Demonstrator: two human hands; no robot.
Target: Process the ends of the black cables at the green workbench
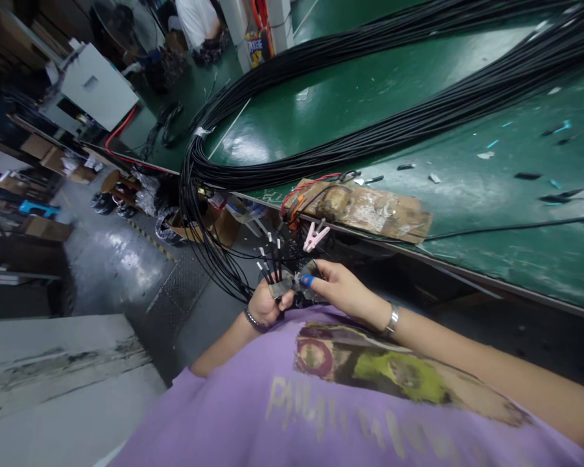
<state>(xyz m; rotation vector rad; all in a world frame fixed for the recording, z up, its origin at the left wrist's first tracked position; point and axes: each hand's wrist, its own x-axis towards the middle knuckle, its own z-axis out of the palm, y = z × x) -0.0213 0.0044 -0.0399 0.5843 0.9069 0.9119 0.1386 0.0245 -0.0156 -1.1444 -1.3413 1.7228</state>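
My left hand [265, 301] is closed around the ends of several black cables [271, 263], whose stripped light tips stick up out of my fist. My right hand [343, 288] is closed too, pinching at the same cable ends with a blue-covered fingertip. Both hands are held close to my chest, just below the edge of the green table [350, 110]. The cables belong to a thick black bundle [394, 130] that runs across the table and loops down over its edge. What exactly my right fingers hold is too small to make out.
A worn cardboard pad [370, 207] with red wires and a pink clip [314, 237] sits at the table edge above my hands. Cable scraps litter the green top. Left are a grey floor, boxes, a white cabinet [97, 84], and another person [197, 23] far back.
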